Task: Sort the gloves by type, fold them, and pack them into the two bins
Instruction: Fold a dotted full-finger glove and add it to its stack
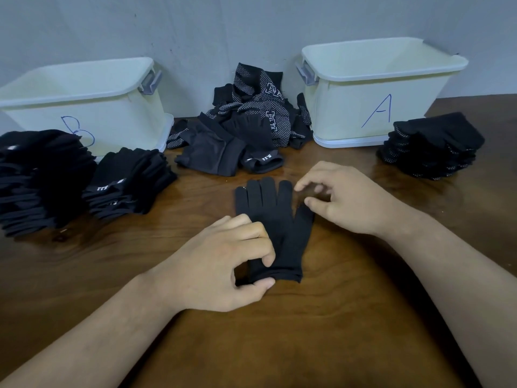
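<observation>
glove (275, 219) flat | left hand (223, 261) pinches cuff (289, 275) | right hand (344, 200) loose, empty | risk: one-sided pull may skew fold

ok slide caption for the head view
Left hand pinches the cuff of a black glove on the table, right hand beside it, bin A and bin B behind.

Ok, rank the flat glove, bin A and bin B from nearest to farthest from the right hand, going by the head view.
1. flat glove: just left of the right hand, at its fingertips.
2. bin A: behind the hand, on the right.
3. bin B: far across on the left.
</observation>
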